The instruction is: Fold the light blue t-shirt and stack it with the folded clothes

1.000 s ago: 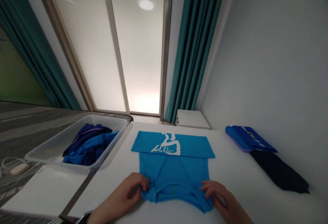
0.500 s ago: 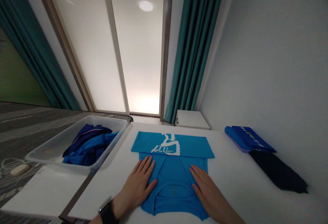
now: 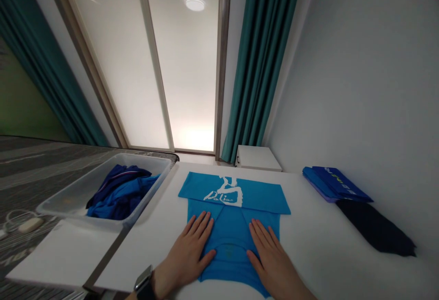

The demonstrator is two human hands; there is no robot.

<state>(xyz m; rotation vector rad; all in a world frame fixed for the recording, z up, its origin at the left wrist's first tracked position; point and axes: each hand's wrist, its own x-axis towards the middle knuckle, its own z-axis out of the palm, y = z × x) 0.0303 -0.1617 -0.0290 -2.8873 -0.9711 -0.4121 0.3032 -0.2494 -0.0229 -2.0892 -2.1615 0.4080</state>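
Note:
A bright blue T-shirt (image 3: 233,229) lies partly folded on the white table, its neckline towards me. Its far part is turned over into a wide band that bears white lettering. My left hand (image 3: 194,247) rests flat on the shirt's left side, fingers stretched out. On the right side my right hand (image 3: 269,249) lies palm down, its fingers also extended. Neither hand grasps the cloth. The shirt's side edges are partly hidden under both hands.
A translucent plastic bin (image 3: 78,199) with crumpled blue clothes (image 3: 125,192) stands left. Folded blue garments (image 3: 338,183) and a dark cloth (image 3: 377,227) lie on the right of the white table (image 3: 151,240), near the wall. A white cabinet (image 3: 259,157) stands beyond the far edge.
Both hands have slid a little inwards over the shirt, towards each other. The near part of the shirt looks flatter around the neckline. The view has shifted slightly.

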